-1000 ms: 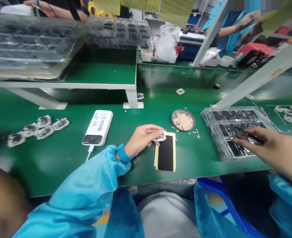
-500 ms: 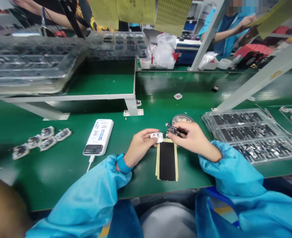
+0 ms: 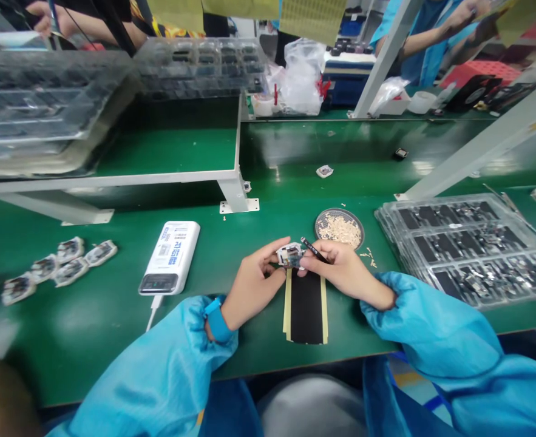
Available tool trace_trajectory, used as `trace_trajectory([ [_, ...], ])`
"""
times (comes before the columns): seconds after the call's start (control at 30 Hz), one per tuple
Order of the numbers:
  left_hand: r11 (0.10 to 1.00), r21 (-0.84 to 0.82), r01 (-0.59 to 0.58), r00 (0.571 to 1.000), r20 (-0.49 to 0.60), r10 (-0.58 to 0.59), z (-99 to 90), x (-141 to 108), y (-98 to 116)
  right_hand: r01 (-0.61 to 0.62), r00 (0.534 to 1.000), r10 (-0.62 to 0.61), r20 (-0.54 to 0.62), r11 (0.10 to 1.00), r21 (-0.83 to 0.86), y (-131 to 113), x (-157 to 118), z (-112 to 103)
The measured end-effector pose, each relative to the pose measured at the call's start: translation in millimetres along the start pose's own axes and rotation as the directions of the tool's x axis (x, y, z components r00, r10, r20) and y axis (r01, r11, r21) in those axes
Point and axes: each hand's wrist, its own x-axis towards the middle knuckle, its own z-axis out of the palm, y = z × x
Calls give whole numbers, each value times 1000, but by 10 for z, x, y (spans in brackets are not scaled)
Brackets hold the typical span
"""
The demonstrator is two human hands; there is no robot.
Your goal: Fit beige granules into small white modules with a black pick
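Note:
My left hand [image 3: 256, 276] pinches a small white plastic housing [image 3: 284, 252] by its left side, over the far end of a black pad [image 3: 306, 312] with yellow edges. From the right, my right hand [image 3: 349, 276] grips a small electronic part with a black strip [image 3: 313, 249] slanting up out of the fingers. Its lower end meets the housing, where dark and metallic pieces show; whether it is seated inside, I cannot tell. Just beyond my right hand stands a round dish [image 3: 329, 215] of small pale pieces, a few of them spilled beside it.
Stacked clear trays [image 3: 436, 247] of parts lie to the right. On the left are a white power bank [image 3: 170, 258] with a cable and several white housings [image 3: 70, 272]. A raised shelf [image 3: 172, 145] bears more trays. Other people's hands [image 3: 465, 17] show across the bench.
My right hand has brought the part with the black strip leftward against the housing. The housing now tilts to show its inner side. The view has shifted slightly, uncovering the dish.

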Motion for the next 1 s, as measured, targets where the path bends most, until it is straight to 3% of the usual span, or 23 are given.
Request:
trace_trajectory([
  [0.2,993,106,-42,999,-3,42,8,-45,-13,-66,998,65,19,997,34,-4,17,-33],
  [0.37,988,137,-77,997,0,78,31,-86,26,-161,985,158,-63,985,-53,14,20,-24],
  [0.57,972,188,-144,988,-27,151,39,-83,20,-163,983,153,-99,980,-111,1,35,-16],
  [0.9,890,373,-262,953,-49,300,26,-74,24,-203,979,204,8,978,-44,40,23,-32],
  [1.0,906,353,-233,959,-73,275,23,-77,28,-175,984,173,-33,983,-59,47,27,-4],
])
